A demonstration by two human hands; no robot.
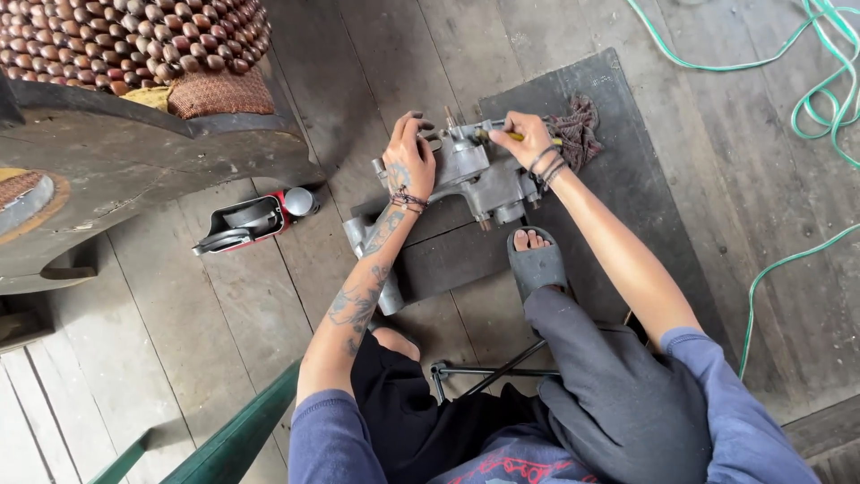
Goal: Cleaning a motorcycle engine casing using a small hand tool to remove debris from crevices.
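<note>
On floor mat (627,170), metal casing (479,175) under left hand (410,157), right hand (524,136)

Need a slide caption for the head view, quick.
Left hand steadies a grey metal casting; right hand works a yellow-handled tool.

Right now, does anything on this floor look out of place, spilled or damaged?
Nothing looks spilled or broken. The left hand steadies a grey metal casting, the right hand works a tool on it. A red-and-grey tool lies on its side nearby.

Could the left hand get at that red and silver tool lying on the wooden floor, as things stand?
Probably yes. The left hand rests on the grey metal engine casing, and the red and silver tool lies on the same side with only bare wooden floor between.
</note>
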